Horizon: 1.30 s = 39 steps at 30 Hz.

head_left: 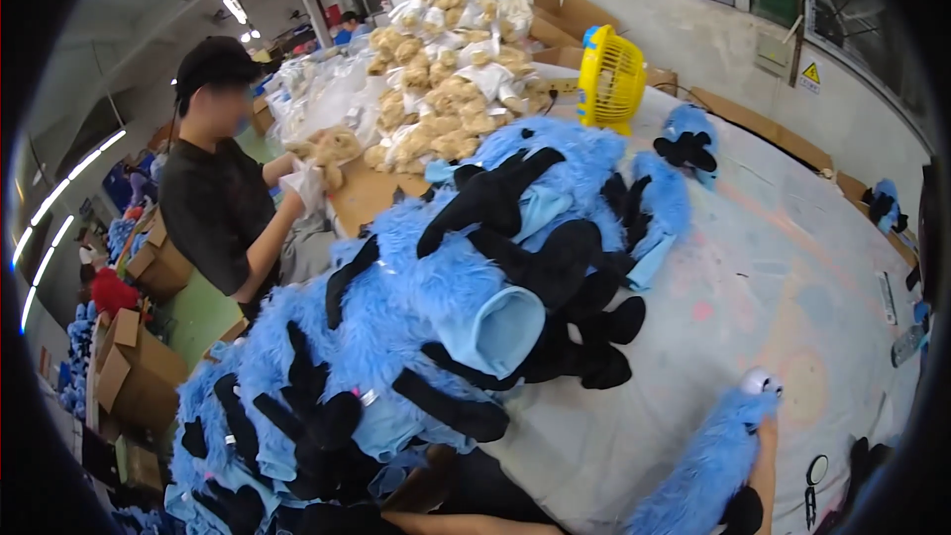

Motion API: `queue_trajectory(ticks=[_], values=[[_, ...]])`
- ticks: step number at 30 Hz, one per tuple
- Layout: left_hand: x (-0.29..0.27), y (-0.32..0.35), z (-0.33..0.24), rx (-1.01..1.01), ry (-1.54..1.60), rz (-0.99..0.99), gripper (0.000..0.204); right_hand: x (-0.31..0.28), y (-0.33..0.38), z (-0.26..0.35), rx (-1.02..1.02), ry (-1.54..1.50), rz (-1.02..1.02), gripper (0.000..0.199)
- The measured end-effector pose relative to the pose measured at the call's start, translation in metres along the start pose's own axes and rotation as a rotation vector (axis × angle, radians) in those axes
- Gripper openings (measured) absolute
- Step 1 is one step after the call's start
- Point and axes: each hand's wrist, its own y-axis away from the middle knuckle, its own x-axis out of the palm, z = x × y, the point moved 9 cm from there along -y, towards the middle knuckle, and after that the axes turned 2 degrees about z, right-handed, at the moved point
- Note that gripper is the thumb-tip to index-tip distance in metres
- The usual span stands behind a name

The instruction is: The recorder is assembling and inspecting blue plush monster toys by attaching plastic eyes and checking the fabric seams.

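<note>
A long blue furry plush toy (698,471) with white bulging eyes at its top lies at the lower right, a black limb beside it. My right hand (767,434) grips its right side just below the eyes, with the fingers partly sunk in the fur. Along the lower edge my left forearm (466,523) reaches left to the foot of a big heap of blue plush skins (396,307) with black limbs. The left hand itself is hidden there among the black and blue pieces. One skin in the heap shows a round, light-blue fabric opening (508,330).
Across the white-covered table (773,267) stands a yellow fan (609,79). Beige plush pieces (446,79) are piled behind the heap. At left, a person in a black cap (218,168) handles a beige plush. Cardboard boxes (139,372) stand on the left; a small round mirror (816,472) lies lower right.
</note>
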Motion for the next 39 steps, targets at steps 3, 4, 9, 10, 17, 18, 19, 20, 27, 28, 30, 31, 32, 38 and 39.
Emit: queue_trajectory(ticks=[3,4,9,10,17,18,19,20,27,28,30,31,32,38,39], values=[[-0.018,-0.005,0.099,-0.140,-0.150,-0.024,0.020,0.000,0.000,0.003,0.038,-0.188,0.058,0.040],[-0.047,-0.008,0.111,-0.041,-0.250,-0.194,0.020,0.003,-0.004,-0.001,0.059,-0.249,0.081,0.042],[-0.087,-0.022,0.176,-0.086,-0.455,-0.243,0.022,0.010,-0.016,-0.008,0.128,-0.516,0.145,0.051],[-0.085,-0.028,0.167,-0.050,-0.463,-0.240,0.022,0.009,-0.016,-0.007,0.138,-0.562,0.149,0.053],[-0.074,-0.045,0.068,0.152,-0.522,-0.284,0.023,0.009,-0.012,-0.017,0.192,-0.630,0.125,0.056],[-0.072,-0.046,0.053,0.173,-0.531,-0.290,0.024,0.007,-0.012,-0.015,0.195,-0.636,0.124,0.056],[-0.073,-0.044,0.036,0.191,-0.538,-0.305,0.024,0.006,-0.012,-0.013,0.192,-0.599,0.119,0.055],[-0.073,-0.042,0.019,0.210,-0.544,-0.318,0.024,0.005,-0.011,-0.012,0.187,-0.562,0.113,0.054],[-0.060,-0.043,-0.097,0.347,-0.606,-0.388,0.026,0.004,-0.007,-0.010,0.133,-0.299,0.062,0.048],[-0.059,-0.043,-0.110,0.370,-0.616,-0.397,0.026,0.003,-0.004,-0.008,0.123,-0.258,0.055,0.047],[-0.056,-0.044,-0.135,0.419,-0.635,-0.413,0.026,0.000,-0.002,-0.004,0.101,-0.175,0.042,0.046],[-0.054,-0.045,-0.147,0.444,-0.644,-0.419,0.027,-0.002,-0.002,-0.003,0.089,-0.132,0.035,0.045],[-0.052,-0.047,-0.159,0.471,-0.652,-0.425,0.027,-0.004,-0.001,-0.002,0.077,-0.087,0.026,0.045],[-0.064,-0.090,-0.184,0.612,-0.797,-0.532,0.031,-0.021,0.008,-0.011,-0.138,0.099,-0.039,0.049],[-0.081,-0.099,-0.180,0.612,-0.899,-0.637,0.035,-0.018,0.010,-0.010,-0.160,0.087,-0.078,0.050]])
